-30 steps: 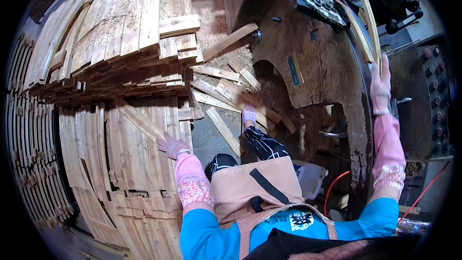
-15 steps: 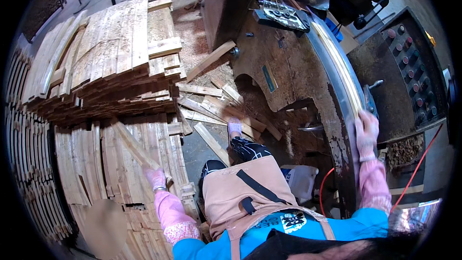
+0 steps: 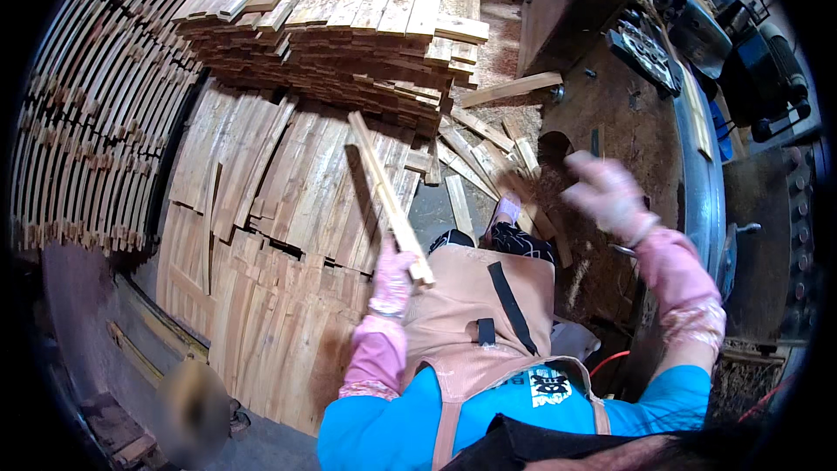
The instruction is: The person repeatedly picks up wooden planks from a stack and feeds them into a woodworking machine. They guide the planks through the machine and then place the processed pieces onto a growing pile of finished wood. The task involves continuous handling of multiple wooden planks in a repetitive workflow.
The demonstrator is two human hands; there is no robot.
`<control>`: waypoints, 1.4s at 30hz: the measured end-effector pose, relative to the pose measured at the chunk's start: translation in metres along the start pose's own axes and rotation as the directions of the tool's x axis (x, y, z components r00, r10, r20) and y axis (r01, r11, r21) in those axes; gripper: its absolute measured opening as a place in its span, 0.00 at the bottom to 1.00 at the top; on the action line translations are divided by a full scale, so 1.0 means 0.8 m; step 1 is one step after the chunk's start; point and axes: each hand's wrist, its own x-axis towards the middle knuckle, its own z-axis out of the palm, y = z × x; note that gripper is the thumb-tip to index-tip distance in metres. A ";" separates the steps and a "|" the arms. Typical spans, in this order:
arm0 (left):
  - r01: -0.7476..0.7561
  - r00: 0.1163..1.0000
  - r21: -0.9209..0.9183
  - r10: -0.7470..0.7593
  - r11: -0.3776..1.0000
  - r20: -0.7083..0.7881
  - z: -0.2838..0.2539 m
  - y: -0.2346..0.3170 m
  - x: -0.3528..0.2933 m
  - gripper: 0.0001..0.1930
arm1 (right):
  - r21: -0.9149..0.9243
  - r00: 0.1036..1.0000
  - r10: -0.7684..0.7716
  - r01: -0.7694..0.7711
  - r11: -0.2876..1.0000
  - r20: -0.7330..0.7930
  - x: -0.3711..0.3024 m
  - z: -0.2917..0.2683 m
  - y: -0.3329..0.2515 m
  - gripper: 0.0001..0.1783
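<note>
My left hand (image 3: 392, 279), in a pink glove, is closed around the lower part of a narrow wooden board (image 3: 381, 183). The board slants up and away above the stacked planks (image 3: 305, 201), its near end by my apron (image 3: 488, 296). My right hand (image 3: 610, 196), also gloved, is in the air left of the machine's metal table edge (image 3: 711, 218). Motion blurs it, but its fingers look apart and nothing shows in them. Another wooden strip (image 3: 696, 118) lies along that edge, away from both hands.
A taller plank pile (image 3: 366, 0) stands ahead, with slatted stacks (image 3: 105, 139) at the far left. Loose offcuts (image 3: 479, 144) litter the floor by my feet. A control panel (image 3: 767, 235) and motor (image 3: 767, 70) are at the right. A red hose (image 3: 609, 361) runs beside the machine.
The view has swung left. My right hand has let go of the strip on the machine and moved left. My left hand has lifted its board from the stack and brought it nearer me.
</note>
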 end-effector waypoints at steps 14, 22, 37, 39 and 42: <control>-0.922 0.318 0.285 0.095 0.263 0.943 0.320 0.007 -0.065 0.48 | 0.599 0.778 0.579 -0.350 0.720 -0.242 -0.214 -0.100 -0.084 0.53; -0.196 0.954 0.690 -0.028 0.697 0.299 0.054 -0.059 -0.021 0.34 | -0.002 0.444 0.796 -0.874 0.486 -0.412 -0.380 -0.110 0.056 0.48; 0.355 0.092 0.398 0.392 0.846 -0.915 -0.287 -0.056 -0.323 0.28 | -0.037 0.666 0.434 -0.569 0.822 -0.607 -0.081 -0.174 0.478 0.46; -0.068 -0.073 -0.045 -0.050 0.997 -0.996 -0.230 -0.068 -0.339 0.27 | -0.034 0.662 0.489 -0.612 0.790 -0.567 -0.104 -0.166 0.408 0.44; -0.137 0.019 -0.412 -0.413 0.901 -0.910 -0.266 -0.126 -0.353 0.41 | 0.125 0.710 0.564 -0.571 0.811 -0.421 -0.170 -0.153 0.279 0.39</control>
